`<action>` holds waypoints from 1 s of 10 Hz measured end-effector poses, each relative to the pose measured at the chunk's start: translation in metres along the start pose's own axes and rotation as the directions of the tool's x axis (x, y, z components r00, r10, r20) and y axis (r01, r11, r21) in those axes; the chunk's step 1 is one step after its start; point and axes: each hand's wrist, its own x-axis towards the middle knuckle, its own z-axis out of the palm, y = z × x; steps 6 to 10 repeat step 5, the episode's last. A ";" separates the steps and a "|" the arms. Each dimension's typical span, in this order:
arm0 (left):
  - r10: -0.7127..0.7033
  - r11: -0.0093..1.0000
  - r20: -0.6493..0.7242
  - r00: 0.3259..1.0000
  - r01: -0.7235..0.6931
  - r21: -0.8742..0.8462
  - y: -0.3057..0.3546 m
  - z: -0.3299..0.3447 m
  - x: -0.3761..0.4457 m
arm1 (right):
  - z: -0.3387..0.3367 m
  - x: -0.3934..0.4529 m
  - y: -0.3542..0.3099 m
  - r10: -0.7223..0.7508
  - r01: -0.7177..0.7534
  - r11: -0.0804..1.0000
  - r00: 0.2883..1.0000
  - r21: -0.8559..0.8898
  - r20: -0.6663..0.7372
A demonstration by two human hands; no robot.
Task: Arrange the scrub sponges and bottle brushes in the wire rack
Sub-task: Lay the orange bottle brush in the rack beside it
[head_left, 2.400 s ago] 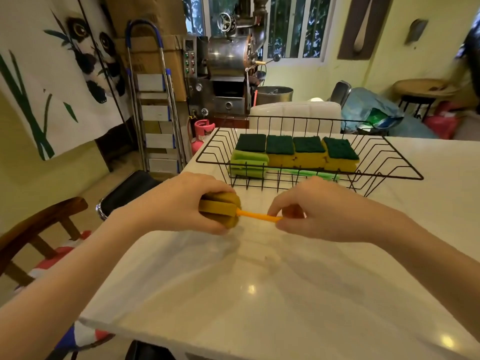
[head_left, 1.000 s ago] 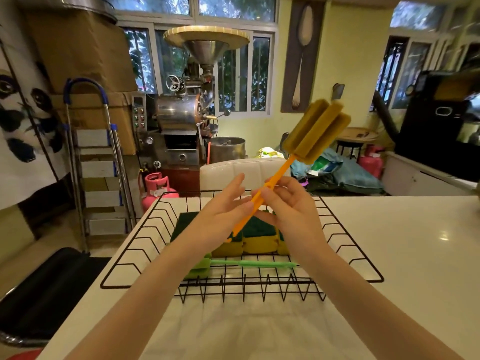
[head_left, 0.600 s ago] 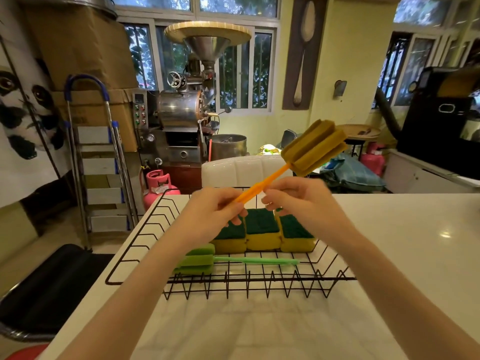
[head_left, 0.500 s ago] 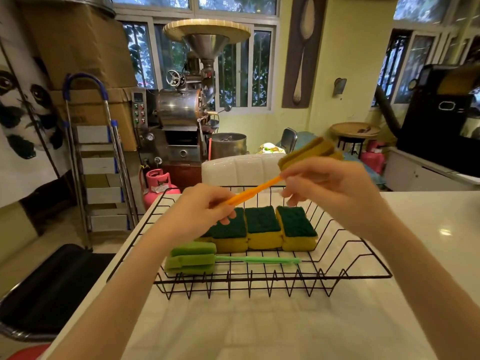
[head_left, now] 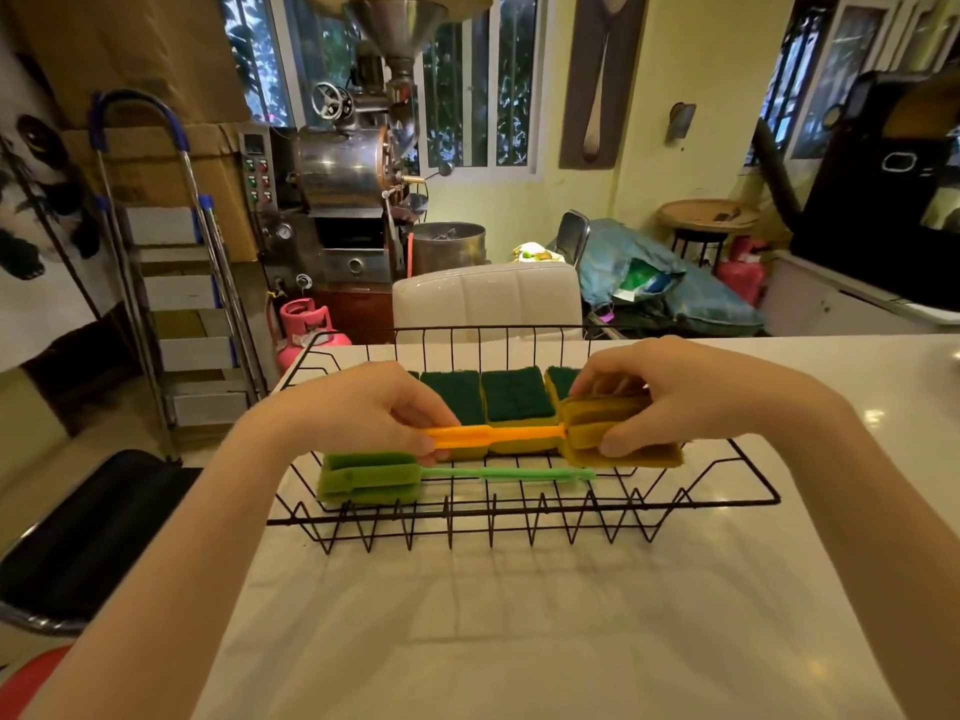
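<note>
The black wire rack (head_left: 748,483) stands on the white counter. Inside it, several yellow scrub sponges (head_left: 517,402) with dark green tops lie in a row along the back. A green bottle brush (head_left: 374,480) lies along the front, sponge head to the left. I hold an orange bottle brush (head_left: 524,434) level over the rack, between the sponges and the green brush. My left hand (head_left: 369,410) pinches its handle end. My right hand (head_left: 670,389) grips its yellow-brown sponge head on the right.
The white marble counter (head_left: 519,626) stretches toward me in front of the rack. Behind it stand a white chair back (head_left: 485,301), a metal roaster machine (head_left: 345,184), a step ladder (head_left: 171,283) and a pink gas cylinder (head_left: 304,324). A black stool seat (head_left: 88,537) sits lower left.
The orange brush came down from a raised, tilted position to level and low inside the rack. My right hand slid from the handle onto its sponge head.
</note>
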 end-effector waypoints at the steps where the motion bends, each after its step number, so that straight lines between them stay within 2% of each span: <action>1: -0.001 1.000 0.050 0.999 0.001 0.006 0.003 0.009 0.004 | 0.002 0.001 0.003 0.037 -0.036 0.999 0.996 -0.011 0.085; 4: -0.079 0.997 0.212 0.974 0.073 0.037 0.021 0.026 0.004 | 0.016 0.010 0.016 0.109 -0.106 0.994 0.978 -0.027 0.177; 10: -0.108 0.994 0.217 0.970 0.097 0.059 0.026 0.029 0.003 | 0.021 0.016 0.015 0.103 -0.096 0.995 0.975 -0.040 0.199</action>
